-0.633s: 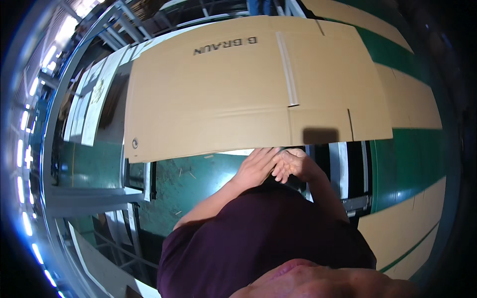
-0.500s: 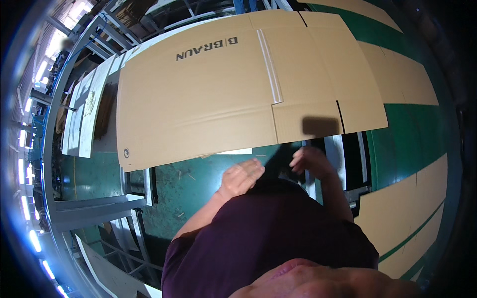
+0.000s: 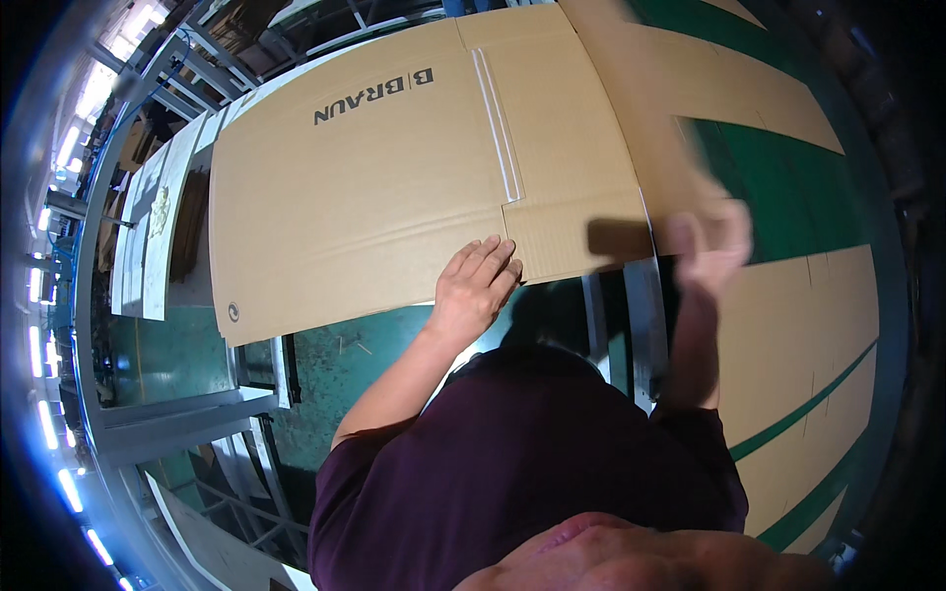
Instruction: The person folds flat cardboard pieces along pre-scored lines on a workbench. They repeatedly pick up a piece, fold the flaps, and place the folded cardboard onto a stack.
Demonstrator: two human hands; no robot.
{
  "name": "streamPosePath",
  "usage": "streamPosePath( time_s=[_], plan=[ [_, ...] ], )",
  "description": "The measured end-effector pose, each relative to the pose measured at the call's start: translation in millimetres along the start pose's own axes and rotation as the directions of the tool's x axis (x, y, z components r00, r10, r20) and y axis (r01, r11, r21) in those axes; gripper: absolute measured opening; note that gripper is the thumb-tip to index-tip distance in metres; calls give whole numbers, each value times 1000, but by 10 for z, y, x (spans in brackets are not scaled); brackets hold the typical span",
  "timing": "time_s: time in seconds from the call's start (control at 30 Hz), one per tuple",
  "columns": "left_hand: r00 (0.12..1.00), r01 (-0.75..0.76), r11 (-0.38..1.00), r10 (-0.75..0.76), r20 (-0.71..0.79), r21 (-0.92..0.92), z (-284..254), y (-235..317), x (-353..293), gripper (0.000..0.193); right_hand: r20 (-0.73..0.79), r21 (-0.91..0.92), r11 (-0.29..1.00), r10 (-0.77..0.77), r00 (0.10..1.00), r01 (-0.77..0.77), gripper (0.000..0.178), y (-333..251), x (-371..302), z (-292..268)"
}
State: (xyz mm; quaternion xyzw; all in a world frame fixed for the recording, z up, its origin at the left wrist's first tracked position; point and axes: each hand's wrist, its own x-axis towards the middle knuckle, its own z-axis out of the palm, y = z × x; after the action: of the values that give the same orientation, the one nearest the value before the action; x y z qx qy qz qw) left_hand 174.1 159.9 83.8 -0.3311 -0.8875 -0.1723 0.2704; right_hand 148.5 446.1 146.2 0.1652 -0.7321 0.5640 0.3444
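Observation:
A large flat brown cardboard sheet [image 3: 345, 207], creased and slotted like an unfolded box, lies on a raised support in front of me. Dark print and two white strips mark its upper side. My left hand [image 3: 478, 286] rests on its near edge, beside the slot in the middle, fingers stretched out over the board. At the right end, a cardboard flap [image 3: 645, 108] stands raised along its crease and is blurred. My right hand [image 3: 714, 241] is at the flap's near corner, its thumb and fingers around the edge, smeared by motion.
More cardboard sheets [image 3: 803, 345] lie on a green surface [image 3: 778, 187] to the right. Metal frame bars [image 3: 645, 315] stand under the sheet near my right arm. White boards [image 3: 148, 227] lie at the left, beside a grey metal beam [image 3: 187, 419].
My left hand has come forward onto the cardboard's near edge. My right hand has moved right and up to the end flap, which has lifted. In the view, the sheet sits slightly further left.

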Motion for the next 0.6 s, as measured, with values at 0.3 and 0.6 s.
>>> streamPosePath(
  time_s=[0.3,0.6],
  plan=[
    [999,1,998,-4,-40,-69,198,-30,-51,20,706,-293,828,-150,692,478,21,363,-610,933],
    [989,141,936,-147,7,-322,166,-27,117,31,752,-267,894,-41,658,361,24,233,-500,801]
  ],
)
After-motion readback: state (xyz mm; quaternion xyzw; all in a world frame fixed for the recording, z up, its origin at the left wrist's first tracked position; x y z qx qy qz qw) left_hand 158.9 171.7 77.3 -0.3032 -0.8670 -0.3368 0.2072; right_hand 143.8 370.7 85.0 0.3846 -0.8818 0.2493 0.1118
